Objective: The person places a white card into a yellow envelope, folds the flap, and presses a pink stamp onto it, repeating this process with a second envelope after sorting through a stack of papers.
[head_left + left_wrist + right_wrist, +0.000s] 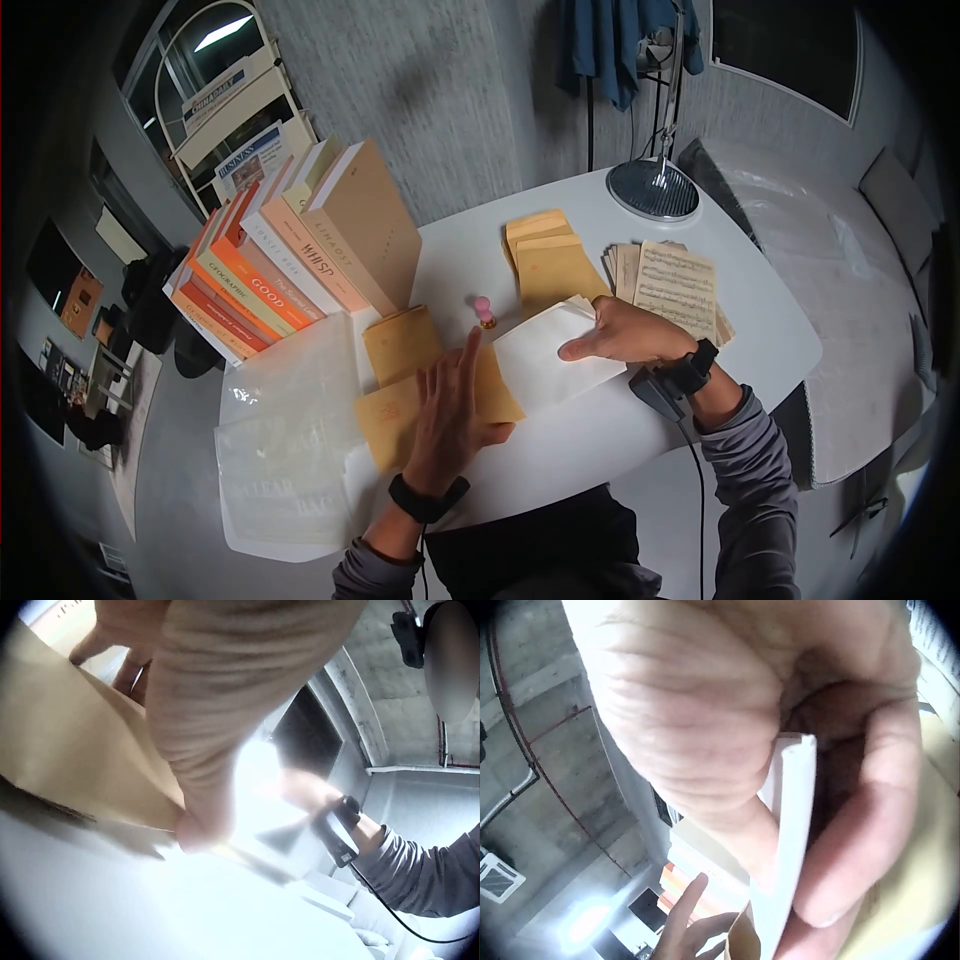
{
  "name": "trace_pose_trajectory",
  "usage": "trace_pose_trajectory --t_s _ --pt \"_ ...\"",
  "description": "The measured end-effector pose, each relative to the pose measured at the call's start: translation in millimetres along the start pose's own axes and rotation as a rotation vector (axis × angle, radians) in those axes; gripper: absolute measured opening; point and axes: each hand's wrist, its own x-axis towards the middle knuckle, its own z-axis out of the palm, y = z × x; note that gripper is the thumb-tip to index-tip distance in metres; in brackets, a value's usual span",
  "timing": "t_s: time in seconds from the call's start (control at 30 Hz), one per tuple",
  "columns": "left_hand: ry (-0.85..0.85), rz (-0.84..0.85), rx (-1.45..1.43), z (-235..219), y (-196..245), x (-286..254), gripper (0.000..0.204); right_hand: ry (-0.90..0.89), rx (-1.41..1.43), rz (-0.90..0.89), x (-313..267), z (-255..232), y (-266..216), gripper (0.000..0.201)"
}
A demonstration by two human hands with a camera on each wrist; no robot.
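My left hand [445, 430] lies across a yellow envelope [385, 425], gripping it between the thumb at the near edge and fingers at the far edge; the index finger points up. In the left wrist view the envelope [82, 735] stands slightly off the table. With thumb on top and fingers beneath, my right hand [640, 335] grips white folded paper [550, 355]. The paper's left end meets the envelope; the right wrist view shows the envelope's mouth [742, 937] gaping beside the paper [787, 825]. How far the paper reaches inside is hidden.
Beyond the hands stand a pink-handled stamp [483, 308] and stacked yellow envelopes [555, 270]. Another envelope [400, 345] lies near the books [290, 250]. Sheet music [675, 285] and a lamp base [654, 188] are right; clear plastic bags [285, 450] lie left.
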Motion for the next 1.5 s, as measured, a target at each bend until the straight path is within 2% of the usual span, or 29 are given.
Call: trace_pose_trajectory --t_s 0.13,0.23,0.33,0.43,0.47,0.5,0.6,0.67,0.7,0.8,0.9,1.0,1.1,1.2,1.3,1.4,1.5 --pt "0.045 -0.007 -0.056 2.1 -1.2 3.1 0.123 0.045 0.101 0.02 2.0 10.4 2.7 0.044" --pt "0.07 0.0 -0.062 -0.7 1.1 5.2 0.123 0.032 0.273 -0.078 14.7 27.8 21.5 0.046" --pt "0.043 -0.015 -0.097 0.0 -0.1 5.7 0.124 0.013 0.141 -0.033 12.6 38.5 17.4 0.051" --pt "0.009 -0.061 -0.09 -8.7 -0.5 0.9 0.124 0.063 0.161 -0.153 8.1 37.6 16.3 0.053" --pt "0.027 -0.07 -0.051 -16.3 0.6 -2.1 0.124 0.007 0.294 -0.062 0.4 31.7 11.8 0.054" --pt "0.044 -0.079 -0.013 -22.7 -1.1 -5.4 0.124 -0.002 0.305 -0.061 1.6 32.2 15.5 0.054" --pt "0.185 -0.115 0.069 -40.9 -20.7 -20.5 0.111 0.011 0.286 -0.09 1.8 32.5 31.0 0.051" --pt "0.222 -0.152 0.099 -48.2 -42.1 -34.7 0.087 0.071 0.217 -0.15 -0.5 35.6 34.4 0.044" --pt "0.238 -0.172 0.117 -51.9 -48.1 -39.6 0.075 0.047 0.27 -0.125 -0.1 36.7 34.9 0.044" --pt "0.009 -0.428 -0.156 -62.5 -51.8 -44.8 0.037 -0.01 0.362 -0.081 1.1 37.4 30.7 0.047" --pt "-0.036 -0.447 -0.391 -59.1 -63.2 -45.3 0.018 -0.032 0.279 -0.107 -1.6 37.2 27.1 0.053" --pt "-0.002 -0.316 -0.412 -51.1 -56.1 -39.4 0.015 -0.019 0.12 -0.142 -4.0 37.1 21.6 0.06" --pt "-0.022 -0.322 -0.395 -44.8 -52.5 -37.1 0.017 0.024 0.096 -0.181 -0.3 40.3 29.5 0.06" --pt "-0.022 -0.35 -0.485 -44.6 -37.6 -28.9 0.017 0.014 0.22 -0.175 -3.9 36.9 28.9 0.061" --pt "-0.093 -0.334 -0.345 -35.2 -41.7 -25.2 0.019 -0.061 0.052 0.0 -7.7 28.0 18.1 0.06" --pt "-0.153 -0.35 -0.375 -32.5 -35.7 -19.4 0.021 -0.072 0.047 -0.096 -5.8 27.8 22.8 0.059" --pt "-0.078 -0.341 -0.433 -23.1 -31.7 -15.5 0.02 -0.105 -0.023 -0.088 -9.6 25.8 17.2 0.059"
